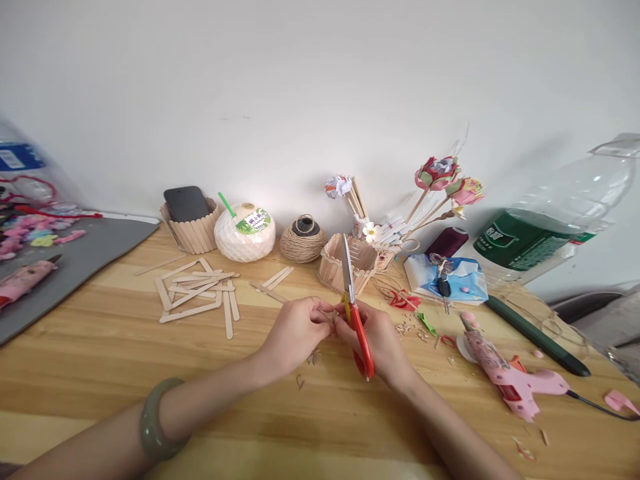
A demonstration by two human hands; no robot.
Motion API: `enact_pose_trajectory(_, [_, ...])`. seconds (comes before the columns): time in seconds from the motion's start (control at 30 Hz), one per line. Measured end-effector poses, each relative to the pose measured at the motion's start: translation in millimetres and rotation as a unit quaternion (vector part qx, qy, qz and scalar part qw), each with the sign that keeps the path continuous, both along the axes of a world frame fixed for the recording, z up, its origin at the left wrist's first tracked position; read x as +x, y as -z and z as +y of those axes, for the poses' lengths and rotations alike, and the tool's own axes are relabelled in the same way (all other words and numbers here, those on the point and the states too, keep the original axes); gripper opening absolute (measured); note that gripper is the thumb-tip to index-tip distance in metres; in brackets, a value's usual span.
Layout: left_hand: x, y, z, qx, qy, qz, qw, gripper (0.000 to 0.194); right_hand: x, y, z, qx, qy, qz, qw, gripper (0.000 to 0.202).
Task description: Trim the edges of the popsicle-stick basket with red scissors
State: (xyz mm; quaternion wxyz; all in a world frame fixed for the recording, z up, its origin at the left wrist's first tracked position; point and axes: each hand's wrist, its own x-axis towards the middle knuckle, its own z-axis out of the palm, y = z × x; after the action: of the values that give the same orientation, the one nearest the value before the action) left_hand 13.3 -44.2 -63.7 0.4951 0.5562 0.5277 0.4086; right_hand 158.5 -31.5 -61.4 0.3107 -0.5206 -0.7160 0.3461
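My left hand (290, 333) is closed in a pinch on a wooden craft stick (267, 292), which sticks out past it to the upper left. Red-handled scissors (361, 340) rest in my right hand (383, 343), blades pointing up and away. The right fingertips meet the left ones near the stick's end, and what lies between them is partly hidden. Just beyond the scissors stands a small box of craft sticks (343, 267). Loose craft sticks (200, 290) lie in a pile to the left. Small wood shavings (314, 357) are scattered below my hands.
Along the wall stand a stick holder (193, 233) with a phone, a white coconut (245, 237), a twine ball (303, 243) and paper flowers (437, 173). At right lie a pink glue gun (520, 387), a dark green strip (537, 337) and a large bottle (545, 220). A grey mat (75, 267) is left.
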Motion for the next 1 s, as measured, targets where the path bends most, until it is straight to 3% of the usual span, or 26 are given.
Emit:
enact_pose_trajectory(0.3, [1.4,-2.9,-5.2,0.071,-0.007,0.091,0.993,0.014,1.8,-8.1,-2.0,-0.034,-0.020,0.016,0.999,0.014])
enact_pose_trajectory(1.0, [4.2,-3.8,-5.0,0.087,-0.011,0.137,0.987,0.008,-0.7,1.5,-3.0,0.049,-0.027,-0.068,0.996,0.009])
